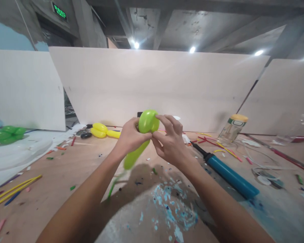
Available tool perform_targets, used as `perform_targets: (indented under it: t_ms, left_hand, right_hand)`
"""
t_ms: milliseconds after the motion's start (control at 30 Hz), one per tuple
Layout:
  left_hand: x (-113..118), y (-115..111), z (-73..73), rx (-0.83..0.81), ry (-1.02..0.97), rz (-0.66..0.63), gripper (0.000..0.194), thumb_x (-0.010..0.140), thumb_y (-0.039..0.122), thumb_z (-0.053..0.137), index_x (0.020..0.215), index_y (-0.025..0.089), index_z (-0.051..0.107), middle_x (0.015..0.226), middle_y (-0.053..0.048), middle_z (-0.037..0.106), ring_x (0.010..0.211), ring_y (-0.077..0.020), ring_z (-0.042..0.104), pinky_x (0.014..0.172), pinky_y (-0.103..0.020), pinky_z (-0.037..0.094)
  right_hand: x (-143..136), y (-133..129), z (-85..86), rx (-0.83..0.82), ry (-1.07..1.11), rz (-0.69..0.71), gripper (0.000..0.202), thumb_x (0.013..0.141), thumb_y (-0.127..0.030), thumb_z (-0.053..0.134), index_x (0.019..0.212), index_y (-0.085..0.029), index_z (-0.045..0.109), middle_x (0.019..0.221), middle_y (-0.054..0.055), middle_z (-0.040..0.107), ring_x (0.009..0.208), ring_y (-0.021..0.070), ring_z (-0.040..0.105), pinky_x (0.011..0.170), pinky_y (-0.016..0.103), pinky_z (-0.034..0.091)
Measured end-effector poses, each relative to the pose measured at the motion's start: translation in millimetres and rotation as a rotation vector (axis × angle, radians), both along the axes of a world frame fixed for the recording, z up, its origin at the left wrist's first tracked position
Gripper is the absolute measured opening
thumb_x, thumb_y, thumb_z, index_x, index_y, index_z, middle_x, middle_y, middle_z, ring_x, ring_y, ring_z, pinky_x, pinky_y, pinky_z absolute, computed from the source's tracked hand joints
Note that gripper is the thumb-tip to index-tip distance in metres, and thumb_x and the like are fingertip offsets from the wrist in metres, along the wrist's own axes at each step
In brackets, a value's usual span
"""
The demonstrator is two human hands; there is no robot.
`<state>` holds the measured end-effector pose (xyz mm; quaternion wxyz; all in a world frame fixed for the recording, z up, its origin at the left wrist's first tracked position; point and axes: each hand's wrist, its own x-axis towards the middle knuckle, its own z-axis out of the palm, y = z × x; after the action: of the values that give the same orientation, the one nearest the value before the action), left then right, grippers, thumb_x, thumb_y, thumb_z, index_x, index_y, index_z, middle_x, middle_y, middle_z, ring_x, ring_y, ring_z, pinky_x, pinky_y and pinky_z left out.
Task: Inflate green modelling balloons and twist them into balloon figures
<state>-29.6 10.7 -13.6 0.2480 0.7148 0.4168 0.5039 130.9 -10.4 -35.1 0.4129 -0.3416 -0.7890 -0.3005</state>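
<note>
A lime-green modelling balloon (148, 121) is held up above the table between my two hands. Its top is bent into a rounded loop, and a longer inflated part slants down to the left, ending in a thin uninflated tail. My left hand (132, 136) is closed around the balloon just below the loop, thumb pointing right. From the right, my right hand (170, 138) pinches at the base of the loop with thumb and a finger, another fingertip resting on the loop's side. What exactly lies in that pinch is partly hidden by the fingers.
A blue hand pump (231, 175) lies at right, near a yellow-lidded bottle (232, 129). Yellow (99, 130) and green balloon shapes (8, 134) rest at left. Loose uninflated balloons (15, 190) and scraps litter the table (86, 168). White boards (152, 84) stand behind it.
</note>
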Motion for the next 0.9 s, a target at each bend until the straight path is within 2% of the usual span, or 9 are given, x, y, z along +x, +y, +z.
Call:
perform_targets:
  t_ms: [67, 133, 267, 433, 533, 667, 800, 833, 900]
  left_hand:
    - [-3.2, 0.8, 0.9, -0.017, 0.030, -0.048, 0.023, 0.061, 0.023, 0.065, 0.082, 0.014, 0.062, 0.072, 0.001, 0.059, 0.066, -0.0137, 0.054, 0.053, -0.021, 0.039]
    - [-3.8, 2.3, 0.2, -0.040, 0.005, -0.153, 0.018, 0.063, 0.021, 0.061, 0.080, 0.014, 0.061, 0.069, 0.002, 0.056, 0.062, -0.0116, 0.051, 0.051, -0.020, 0.037]
    - [-2.9, 4.2, -1.5, -0.052, -0.064, -0.305, 0.022, 0.062, 0.014, 0.058, 0.084, 0.014, 0.059, 0.069, 0.003, 0.053, 0.061, -0.0094, 0.049, 0.052, -0.019, 0.036]
    - [-3.5, 2.4, -1.9, -0.101, -0.093, -0.383, 0.018, 0.065, 0.014, 0.059, 0.082, 0.014, 0.058, 0.071, 0.002, 0.055, 0.065, -0.0101, 0.051, 0.056, -0.020, 0.038]
    - [-3.7, -0.1, -0.7, -0.141, -0.108, -0.447, 0.023, 0.067, 0.018, 0.063, 0.089, 0.014, 0.059, 0.079, -0.001, 0.060, 0.072, -0.0127, 0.055, 0.063, -0.023, 0.043]
    - [-4.4, -2.5, 1.6, -0.123, -0.067, -0.415, 0.022, 0.068, 0.020, 0.064, 0.089, 0.014, 0.061, 0.081, -0.003, 0.062, 0.074, -0.0151, 0.057, 0.064, -0.025, 0.044]
    - [-5.7, -1.5, 3.0, -0.102, -0.110, -0.402, 0.026, 0.067, 0.019, 0.065, 0.092, 0.013, 0.063, 0.084, -0.005, 0.064, 0.079, -0.0183, 0.059, 0.069, -0.028, 0.046]
    - [-6.1, -0.9, 3.1, -0.105, -0.129, -0.411, 0.028, 0.066, 0.019, 0.066, 0.093, 0.013, 0.063, 0.086, -0.006, 0.065, 0.080, -0.0191, 0.060, 0.070, -0.029, 0.046]
    - [-6.8, 0.8, 2.9, -0.118, -0.162, -0.421, 0.030, 0.065, 0.018, 0.066, 0.094, 0.014, 0.064, 0.086, -0.006, 0.066, 0.080, -0.0196, 0.060, 0.071, -0.030, 0.047]
  right_hand:
    - [1.4, 0.0, 0.1, -0.016, -0.030, 0.006, 0.005, 0.083, -0.018, 0.056, 0.080, -0.020, 0.059, 0.136, 0.010, 0.039, 0.125, 0.0318, 0.035, 0.100, 0.051, 0.032]
    - [3.2, 0.6, 0.4, -0.035, -0.020, 0.004, 0.005, 0.083, -0.018, 0.056, 0.080, -0.019, 0.059, 0.133, 0.012, 0.042, 0.121, 0.0314, 0.039, 0.098, 0.050, 0.035]
    - [6.6, 2.6, 1.6, -0.032, 0.033, 0.029, 0.006, 0.083, -0.015, 0.055, 0.084, -0.019, 0.060, 0.124, 0.013, 0.049, 0.113, 0.0280, 0.048, 0.093, 0.045, 0.041]
    - [7.2, 3.2, 1.6, 0.032, 0.099, 0.049, 0.006, 0.081, -0.012, 0.055, 0.082, -0.018, 0.057, 0.118, 0.013, 0.055, 0.107, 0.0264, 0.052, 0.090, 0.043, 0.044]
    - [6.6, 3.4, -0.9, 0.072, 0.135, 0.066, 0.007, 0.081, -0.012, 0.056, 0.082, -0.019, 0.056, 0.115, 0.012, 0.058, 0.104, 0.0257, 0.053, 0.088, 0.043, 0.045]
    - [5.3, 4.6, -6.1, 0.058, 0.176, 0.103, 0.009, 0.082, -0.013, 0.057, 0.086, -0.021, 0.058, 0.114, 0.010, 0.057, 0.103, 0.0256, 0.054, 0.085, 0.044, 0.046]
    - [0.9, 5.8, -6.5, -0.044, 0.358, 0.224, 0.005, 0.083, -0.018, 0.058, 0.086, -0.022, 0.057, 0.119, 0.010, 0.052, 0.109, 0.0256, 0.052, 0.087, 0.044, 0.047]
    - [-0.2, 6.3, -5.4, -0.113, 0.454, 0.271, 0.007, 0.083, -0.022, 0.059, 0.090, -0.023, 0.056, 0.119, 0.010, 0.052, 0.108, 0.0246, 0.053, 0.086, 0.043, 0.047]
    - [-1.2, 7.6, -2.4, -0.356, 0.647, 0.406, 0.022, 0.084, -0.029, 0.060, 0.103, -0.024, 0.050, 0.116, 0.009, 0.054, 0.099, 0.0216, 0.058, 0.080, 0.040, 0.050]
